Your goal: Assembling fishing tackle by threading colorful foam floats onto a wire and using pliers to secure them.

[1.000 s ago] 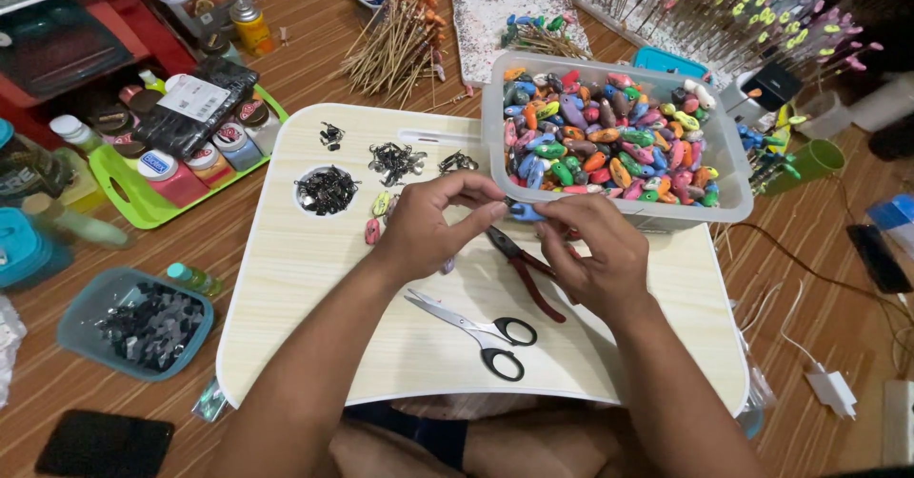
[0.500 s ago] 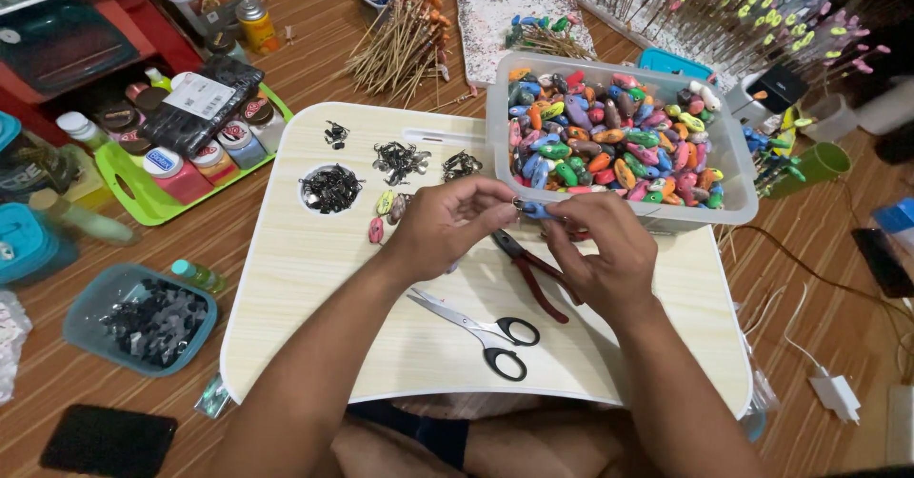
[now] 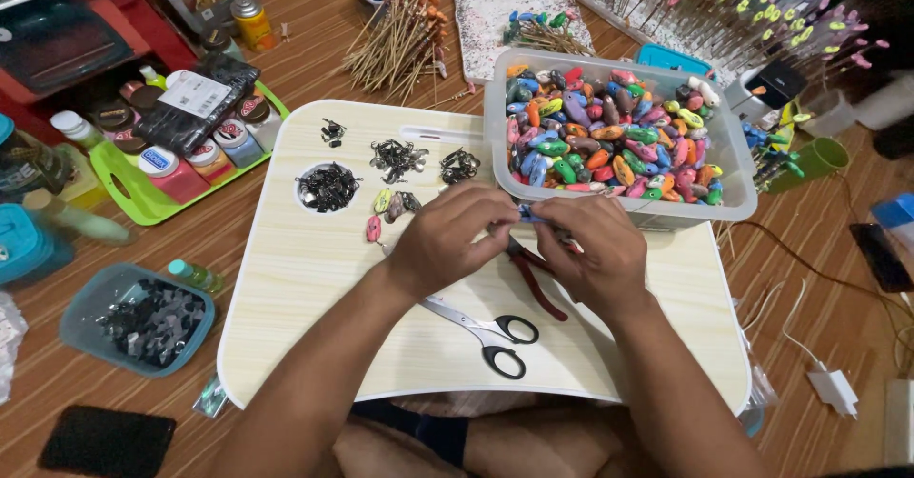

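Observation:
My left hand and my right hand meet over the light wooden lap table, fingertips pinched together on a small blue bead piece. Red-handled pliers lie on the table under my right hand. Black-handled scissors lie just in front of both hands. A clear plastic tub full of several colourful painted beads stands right behind my hands. Small piles of dark metal clasps and a few painted beads lie to the left of my left hand.
A green tray with paint pots stands at the left. A blue tub of dark pieces and a black phone lie at the front left. Bamboo skewers and beads on sticks fill the back. A white charger lies at right.
Both hands stay together over the table, shifted slightly as the fingers work the small blue piece. Nothing else has moved.

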